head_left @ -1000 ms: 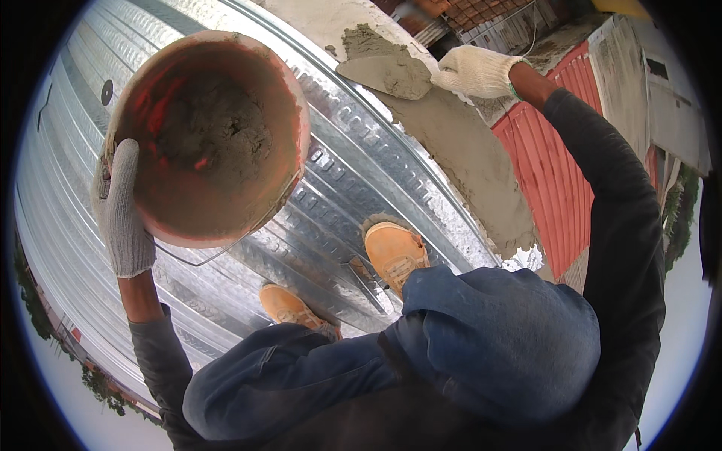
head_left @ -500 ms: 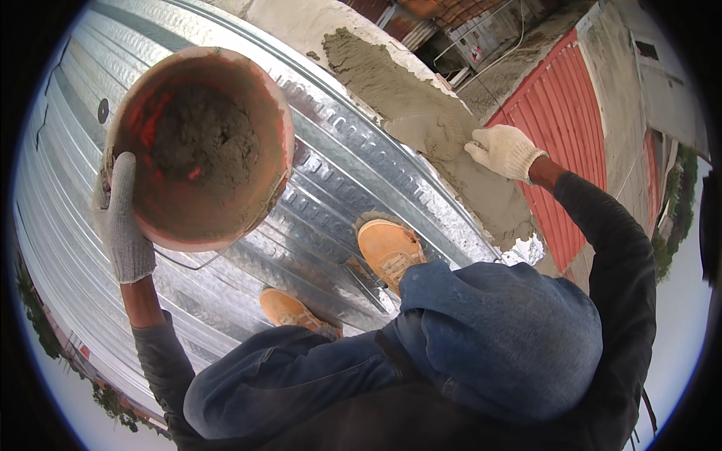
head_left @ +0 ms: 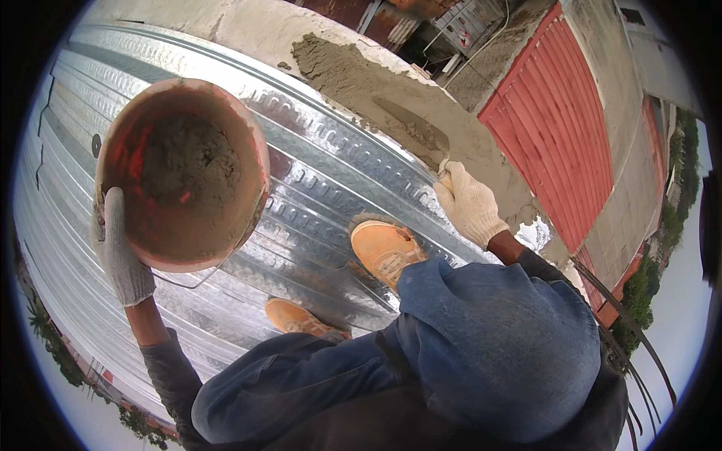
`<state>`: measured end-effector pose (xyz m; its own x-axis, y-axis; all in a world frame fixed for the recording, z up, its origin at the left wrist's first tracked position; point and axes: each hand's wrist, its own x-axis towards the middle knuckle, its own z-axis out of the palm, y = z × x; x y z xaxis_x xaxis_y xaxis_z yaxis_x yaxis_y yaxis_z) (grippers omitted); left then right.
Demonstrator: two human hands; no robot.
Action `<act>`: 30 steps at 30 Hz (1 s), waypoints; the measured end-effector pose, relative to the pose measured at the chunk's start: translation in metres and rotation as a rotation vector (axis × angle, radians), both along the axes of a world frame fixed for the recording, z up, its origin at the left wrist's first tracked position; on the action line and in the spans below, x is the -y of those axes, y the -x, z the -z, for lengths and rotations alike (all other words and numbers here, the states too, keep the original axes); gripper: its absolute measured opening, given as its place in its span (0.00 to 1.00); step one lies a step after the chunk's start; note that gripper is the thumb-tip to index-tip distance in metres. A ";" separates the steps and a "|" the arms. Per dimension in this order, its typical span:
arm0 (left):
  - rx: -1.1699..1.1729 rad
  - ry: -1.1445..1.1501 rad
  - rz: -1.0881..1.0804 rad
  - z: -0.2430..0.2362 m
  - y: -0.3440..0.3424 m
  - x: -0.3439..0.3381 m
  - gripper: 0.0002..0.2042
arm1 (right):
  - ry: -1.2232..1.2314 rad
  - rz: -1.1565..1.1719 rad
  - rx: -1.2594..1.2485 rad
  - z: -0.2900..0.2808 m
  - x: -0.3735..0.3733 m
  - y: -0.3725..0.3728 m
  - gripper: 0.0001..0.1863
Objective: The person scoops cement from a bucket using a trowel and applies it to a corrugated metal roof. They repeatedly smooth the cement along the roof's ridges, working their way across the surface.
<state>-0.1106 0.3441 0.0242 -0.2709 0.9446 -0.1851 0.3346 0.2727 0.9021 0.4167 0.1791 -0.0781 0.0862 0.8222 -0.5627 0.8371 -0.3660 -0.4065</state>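
My left hand (head_left: 122, 252), in a grey knit glove, grips the rim of a red bucket (head_left: 258, 143) smeared with mortar. Its thumb lies over the inside of the rim. Wet grey mortar (head_left: 192, 158) sits in a rough heap inside the bucket. In a cream glove, my right hand (head_left: 470, 203) is closed round the handle of a trowel. The trowel (head_left: 414, 126) has its mortar-coated blade on the mortar layer (head_left: 338, 71) spread along the top of the concrete wall (head_left: 248, 22). Part of the handle is hidden by my fingers.
Both my shoes (head_left: 383, 248) stand on shiny corrugated metal roofing (head_left: 316, 289) beside the wall. Past the wall lie a lower red metal roof (head_left: 556, 113) and rusty sheets. Dark bars (head_left: 628, 323) stick out near my right arm.
My right hand has drawn the trowel toward me and left, turning its blade more edge-on. The bucket sits a little lower and further left in view, still held by my left hand.
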 end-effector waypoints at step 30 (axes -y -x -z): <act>0.005 0.018 -0.155 0.009 0.015 0.010 0.23 | -0.095 -1.173 0.367 0.018 -0.236 -0.098 0.22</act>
